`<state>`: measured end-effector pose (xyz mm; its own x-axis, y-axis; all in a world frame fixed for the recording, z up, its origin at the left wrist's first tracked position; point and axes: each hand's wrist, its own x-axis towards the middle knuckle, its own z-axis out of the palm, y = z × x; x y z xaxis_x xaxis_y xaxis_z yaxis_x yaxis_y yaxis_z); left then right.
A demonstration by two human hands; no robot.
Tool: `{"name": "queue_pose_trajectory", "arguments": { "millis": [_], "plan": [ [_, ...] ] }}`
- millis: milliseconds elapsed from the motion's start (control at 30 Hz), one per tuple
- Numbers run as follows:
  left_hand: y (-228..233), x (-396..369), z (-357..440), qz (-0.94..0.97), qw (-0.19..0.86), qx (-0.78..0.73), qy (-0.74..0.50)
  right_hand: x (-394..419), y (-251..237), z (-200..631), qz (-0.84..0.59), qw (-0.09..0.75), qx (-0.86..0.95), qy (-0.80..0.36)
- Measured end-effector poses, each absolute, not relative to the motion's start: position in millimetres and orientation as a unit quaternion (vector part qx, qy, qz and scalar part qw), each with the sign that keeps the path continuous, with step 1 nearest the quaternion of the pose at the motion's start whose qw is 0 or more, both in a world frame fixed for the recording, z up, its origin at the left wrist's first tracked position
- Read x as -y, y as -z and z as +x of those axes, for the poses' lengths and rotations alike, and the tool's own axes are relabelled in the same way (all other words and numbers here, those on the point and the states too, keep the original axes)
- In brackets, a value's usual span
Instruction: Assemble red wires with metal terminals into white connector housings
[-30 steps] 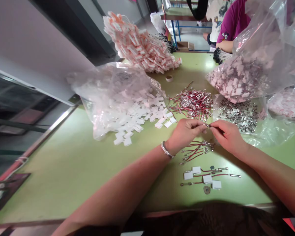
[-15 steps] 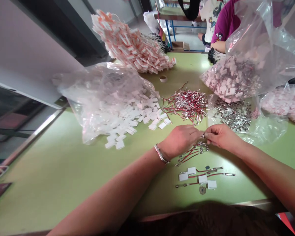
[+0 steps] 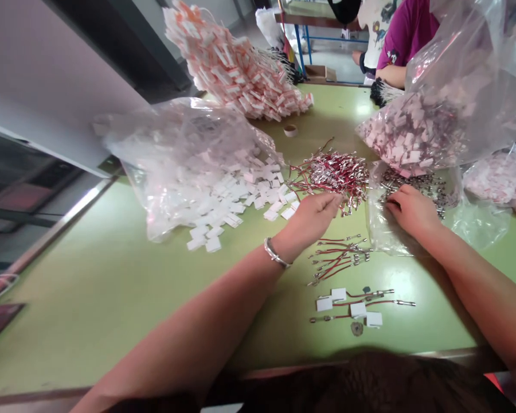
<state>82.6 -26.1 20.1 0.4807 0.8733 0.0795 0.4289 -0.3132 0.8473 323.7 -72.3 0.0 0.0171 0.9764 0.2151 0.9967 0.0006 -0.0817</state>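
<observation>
The left hand point(image 3: 312, 218) reaches to the near edge of the heap of red wires point(image 3: 333, 175), thin red leads with shiny metal ends, which lies in the middle of the green table point(image 3: 112, 287); the fingertips are drawn together at the edge of the heap, but I cannot tell whether they pinch a wire. A metal bracelet point(image 3: 276, 255) sits on this wrist. The right hand point(image 3: 410, 209) lies on an open clear plastic bag of small metal pieces point(image 3: 425, 189), just to the right of the wire heap; its fingers are curled down into the pieces, and what they grip is hidden. Between the two forearms, nearer to the person, lies a small bundle of red wires point(image 3: 339, 255), and below it a few wires fitted with white square tags point(image 3: 352, 307), flat on the table. To the left of the heap, a big wrinkled transparent bag spills white square tags point(image 3: 223, 201) on the surface. Behind it is a tall pile of orange and white pieces point(image 3: 236, 69), and near it a small tape roll point(image 3: 290, 131). On the right stands a bag of pinkish-white pieces point(image 3: 413, 135). The table top is smooth, pale green, with a metal edge. At the far end another person in a purple shirt point(image 3: 406, 31) sits.
</observation>
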Motion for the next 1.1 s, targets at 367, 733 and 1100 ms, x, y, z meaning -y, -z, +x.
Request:
{"name": "queue_pose_trajectory", "arguments": {
  "millis": [367, 733, 1100],
  "plan": [
    [-15, 47, 96, 0.755, 0.47, -0.39, -0.24, 92, -13, 289, -0.623, 0.305, 0.707, -0.136],
    [-8, 44, 95, 0.787, 0.422, -0.375, -0.249, 99, -7, 275, -0.572, 0.368, 0.711, -0.177],
    [-8, 41, 88, 0.851, 0.344, -0.322, -0.231, 102, -17, 277, -0.56, 0.334, 0.719, -0.239]
  ]
}}
